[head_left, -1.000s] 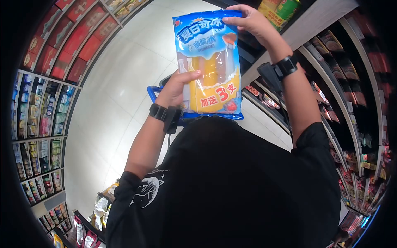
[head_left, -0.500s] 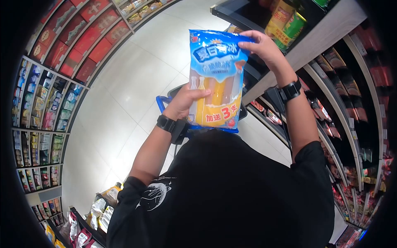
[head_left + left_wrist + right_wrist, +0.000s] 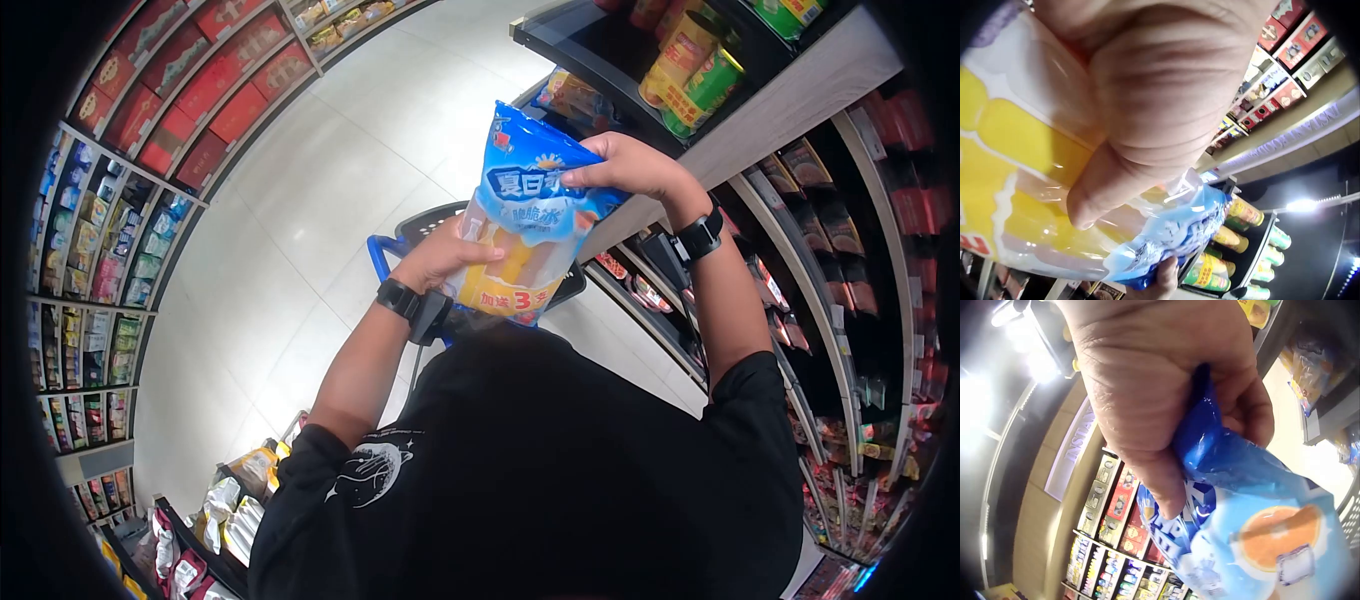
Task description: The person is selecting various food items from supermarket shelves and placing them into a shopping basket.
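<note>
A blue and yellow bag of ice pops (image 3: 530, 210) is held up in front of the chest, its clear middle showing yellow and pale tubes. My left hand (image 3: 440, 255) grips its left side, the thumb (image 3: 1088, 203) lying across the front and the other fingers hidden behind. At the top right corner my right hand (image 3: 635, 168) pinches the blue film, which bunches into folds between thumb and fingers in the right wrist view. Below the bag is a shopping cart with a blue frame (image 3: 379, 258) and a dark basket (image 3: 425, 222), partly covered by bag and hand.
Shelves of red boxes (image 3: 205, 105) and small packets curve along the left. Close on the right, a dark shelf carries yellow and green cans (image 3: 700, 85), above more racks (image 3: 820, 215) of packs. Silvery bags (image 3: 235, 515) stand at lower left. Pale floor tiles (image 3: 270, 230) lie between.
The bag has come down and slightly right in the head view, and its top has folded and tilted under my right hand. Both hands keep their hold. More of the cart and can shelf shows.
</note>
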A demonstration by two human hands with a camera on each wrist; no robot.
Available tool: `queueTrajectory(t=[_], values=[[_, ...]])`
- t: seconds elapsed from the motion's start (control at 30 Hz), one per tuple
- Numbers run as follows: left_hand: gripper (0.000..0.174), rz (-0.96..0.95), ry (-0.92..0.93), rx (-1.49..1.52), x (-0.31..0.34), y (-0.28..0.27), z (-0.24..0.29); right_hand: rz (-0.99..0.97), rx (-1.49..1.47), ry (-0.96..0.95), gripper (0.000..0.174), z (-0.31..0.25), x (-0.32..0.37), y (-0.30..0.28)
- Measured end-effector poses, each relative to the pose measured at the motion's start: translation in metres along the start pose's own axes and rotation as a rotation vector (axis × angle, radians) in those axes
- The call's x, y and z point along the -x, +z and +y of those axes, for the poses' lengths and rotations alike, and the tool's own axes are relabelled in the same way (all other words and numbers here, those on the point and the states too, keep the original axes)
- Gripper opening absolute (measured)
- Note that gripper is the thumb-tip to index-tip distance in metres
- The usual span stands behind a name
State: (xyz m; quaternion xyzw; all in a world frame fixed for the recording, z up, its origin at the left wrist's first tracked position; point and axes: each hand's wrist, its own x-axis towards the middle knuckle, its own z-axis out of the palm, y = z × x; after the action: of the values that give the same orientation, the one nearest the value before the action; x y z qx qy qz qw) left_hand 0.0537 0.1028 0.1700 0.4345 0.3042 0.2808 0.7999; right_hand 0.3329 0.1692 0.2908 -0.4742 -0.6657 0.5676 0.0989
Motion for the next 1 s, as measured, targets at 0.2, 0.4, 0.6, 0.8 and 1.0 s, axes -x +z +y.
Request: queueTrajectory(t=[0.2,0.4,0.6,0.8,1.0], values=[[0.058,0.081,0.038,-0.123,-0.015,-0.024,-0.012,-0.011,-0.255,-0.007,0.024,0.002,0.001,0.018],[0.049,0.479,0.094,-0.375,-0.019,-0.076,-0.075,0.002,-0.546,0.033,0.031,0.044,-0.035,0.028],[0.069,1.17,0.182,-1.371,0.029,-0.068,-0.09,0.105,-0.535,0.247,0.031,0.099,-0.065,0.034],[0.068,1.461,-0.247,-1.091,0.034,-0.09,-0.096,0.315,-0.271,0.248,0.018,0.221,-0.125,0.057],[0.05,1.401,-0.355,-1.0,0.032,-0.102,-0.098,0.279,0.104,0.352,0.022,0.297,-0.174,0.082]])
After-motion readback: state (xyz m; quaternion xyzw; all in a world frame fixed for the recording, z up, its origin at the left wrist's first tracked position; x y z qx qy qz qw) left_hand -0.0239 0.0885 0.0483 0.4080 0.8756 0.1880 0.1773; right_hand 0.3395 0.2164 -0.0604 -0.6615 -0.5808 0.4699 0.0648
